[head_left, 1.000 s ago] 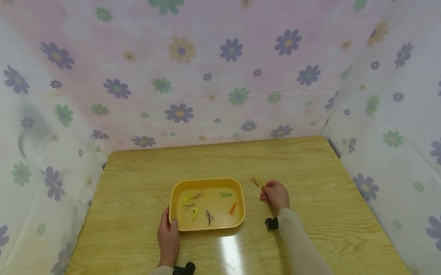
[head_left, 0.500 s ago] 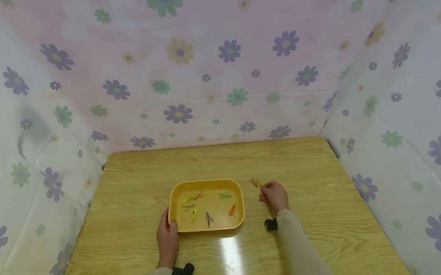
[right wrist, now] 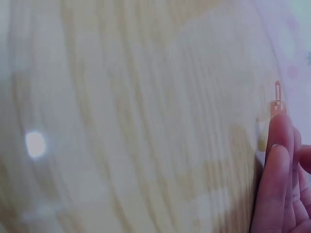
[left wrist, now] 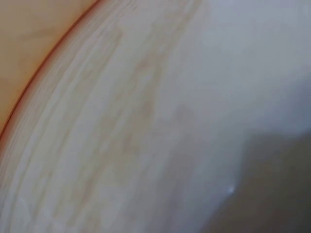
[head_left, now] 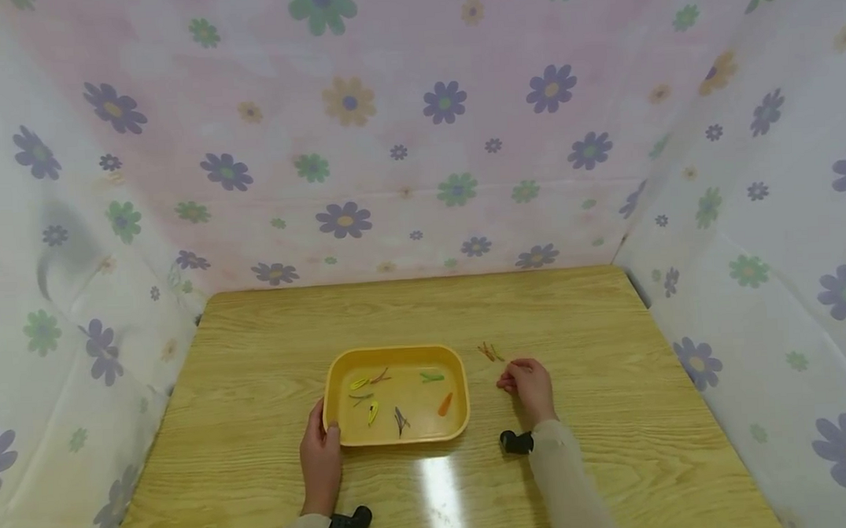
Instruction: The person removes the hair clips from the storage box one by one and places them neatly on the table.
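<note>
On the wooden table stands a yellow tray (head_left: pixel 398 440), and my left hand (head_left: pixel 321 465) grips its left end with the thumb over the rim. Several hair clips lie in the tray, among them an orange clip (head_left: pixel 446 404), a green clip (head_left: pixel 432 377) and a dark clip (head_left: pixel 401 421). Right of the tray, my right hand (head_left: pixel 529 387) hovers with its fingertips just short of a yellow-green clip (head_left: pixel 497 353) and a reddish-orange clip (head_left: pixel 486 351) on the table. Nothing shows between its fingers (right wrist: pixel 277 165) in the right wrist view.
Flowered cloth (head_left: pixel 411 162) hangs along the back and both sides of the table (head_left: pixel 597 343). A black wrist camera (head_left: pixel 517 442) sits at each sleeve. The left wrist view holds mostly blurred tabletop, with the tray's edge in the upper left corner.
My right hand has let go of the yellow-green clip beside the reddish-orange one and drawn slightly back toward me. My left hand has stayed on the tray.
</note>
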The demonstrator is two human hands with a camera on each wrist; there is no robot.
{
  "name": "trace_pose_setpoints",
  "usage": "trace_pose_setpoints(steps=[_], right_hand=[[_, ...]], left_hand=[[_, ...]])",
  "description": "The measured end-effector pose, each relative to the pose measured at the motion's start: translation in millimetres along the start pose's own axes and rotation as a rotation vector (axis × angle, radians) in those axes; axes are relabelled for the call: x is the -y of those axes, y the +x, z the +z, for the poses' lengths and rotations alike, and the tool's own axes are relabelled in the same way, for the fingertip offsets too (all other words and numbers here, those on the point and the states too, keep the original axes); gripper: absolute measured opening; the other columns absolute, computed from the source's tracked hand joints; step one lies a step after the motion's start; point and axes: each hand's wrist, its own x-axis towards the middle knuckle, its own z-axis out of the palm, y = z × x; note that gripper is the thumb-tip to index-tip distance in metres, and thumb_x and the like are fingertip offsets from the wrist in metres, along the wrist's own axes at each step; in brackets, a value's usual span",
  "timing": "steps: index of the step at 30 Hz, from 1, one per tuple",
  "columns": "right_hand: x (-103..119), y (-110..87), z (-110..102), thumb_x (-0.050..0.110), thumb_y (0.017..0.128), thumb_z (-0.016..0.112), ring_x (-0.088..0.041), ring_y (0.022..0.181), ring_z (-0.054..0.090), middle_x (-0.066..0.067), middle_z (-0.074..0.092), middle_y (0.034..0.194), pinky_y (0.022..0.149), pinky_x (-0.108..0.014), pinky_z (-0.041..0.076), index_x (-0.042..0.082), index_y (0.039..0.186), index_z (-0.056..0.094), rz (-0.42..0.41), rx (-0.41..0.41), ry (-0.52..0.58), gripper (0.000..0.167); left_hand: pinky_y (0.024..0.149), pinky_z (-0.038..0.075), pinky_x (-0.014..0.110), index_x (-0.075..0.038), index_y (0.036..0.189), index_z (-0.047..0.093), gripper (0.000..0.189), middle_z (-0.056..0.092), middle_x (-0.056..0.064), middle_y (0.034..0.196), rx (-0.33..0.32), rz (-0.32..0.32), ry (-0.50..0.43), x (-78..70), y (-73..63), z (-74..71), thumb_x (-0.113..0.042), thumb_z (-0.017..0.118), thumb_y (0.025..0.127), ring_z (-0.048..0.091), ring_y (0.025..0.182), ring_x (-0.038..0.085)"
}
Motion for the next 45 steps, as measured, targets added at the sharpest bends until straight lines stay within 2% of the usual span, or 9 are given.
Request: trace_pose_setpoints(steps=[5,10,21,28,32,36,40,45], right_hand=[[-4,-6.5,-1,0.013,0.090,0.051,-0.017,0.068,0.062,-0.013,0.059,0.082,0.062,-0.026,0.052,-0.005,0.112,0.049,-0.014,0.011,0.069,0.029],[-8,-18.8,0,0.015,0.090,0.052,-0.016,0.066,0.059,-0.013,0.058,0.081,0.060,-0.029,0.053,-0.006,0.112,0.051,-0.014,0.065,0.111,0.030],[-7,-33.5,17,0.019,0.088,0.056,-0.016,0.070,0.060,-0.013,0.059,0.084,0.065,-0.032,0.053,-0.007,0.111,0.053,-0.030,0.121,0.164,0.034],[6,-47.9,31,0.017,0.088,0.056,-0.023,0.072,0.060,-0.017,0.058,0.084,0.069,-0.041,0.052,-0.008,0.110,0.054,-0.116,0.142,0.152,0.033],[6,-50.4,36,0.023,0.088,0.057,-0.020,0.071,0.060,-0.014,0.059,0.081,0.065,-0.036,0.053,-0.007,0.107,0.055,-0.212,0.159,0.134,0.035],[-5,-40.9,37,0.031,0.086,0.058,-0.016,0.071,0.060,-0.010,0.060,0.081,0.062,-0.030,0.053,-0.002,0.104,0.057,-0.296,0.216,0.137,0.038],[-7,-38.0,43,0.034,0.087,0.057,-0.018,0.071,0.061,-0.010,0.061,0.082,0.062,-0.030,0.053,0.002,0.106,0.058,-0.309,0.242,0.139,0.038],[18,-58.4,55,0.024,0.090,0.053,-0.020,0.068,0.061,-0.012,0.060,0.080,0.062,-0.033,0.053,-0.005,0.110,0.054,-0.339,0.290,0.138,0.035]], left_hand=[[0.096,0.036,0.034,-0.021,0.135,0.039,0.045,0.040,-0.005,0.135,0.006,0.006,-0.003,-1.4,-0.1,1.6,-0.013,0.041,0.091,0.037,0.122,0.009],[0.096,0.036,0.034,-0.020,0.135,0.039,0.046,0.040,-0.004,0.135,-0.004,-0.021,0.008,-2.0,-3.5,1.1,-0.012,0.041,0.090,0.037,0.121,0.010],[0.095,0.037,0.034,-0.020,0.134,0.040,0.045,0.041,-0.005,0.133,-0.007,-0.008,-0.020,-0.5,-0.2,0.5,-0.013,0.042,0.090,0.038,0.120,0.008],[0.097,0.036,0.034,-0.021,0.134,0.040,0.044,0.041,-0.005,0.134,-0.004,-0.006,-0.026,-0.2,0.2,0.3,-0.014,0.042,0.090,0.037,0.121,0.008],[0.096,0.036,0.032,-0.023,0.133,0.040,0.043,0.041,-0.007,0.133,0.003,0.003,-0.033,0.2,0.5,1.3,-0.014,0.042,0.091,0.037,0.120,0.007],[0.097,0.036,0.033,-0.023,0.133,0.040,0.042,0.041,-0.006,0.133,0.007,0.002,-0.040,-0.4,0.4,1.9,-0.015,0.042,0.092,0.037,0.121,0.008],[0.096,0.036,0.033,-0.023,0.133,0.040,0.041,0.040,-0.006,0.134,0.001,-0.009,-0.027,-0.6,-0.2,0.8,-0.018,0.043,0.092,0.037,0.121,0.008],[0.096,0.037,0.033,-0.023,0.133,0.040,0.040,0.040,-0.006,0.134,0.002,-0.012,-0.029,-0.9,-1.0,0.1,-0.021,0.042,0.093,0.038,0.120,0.009]])
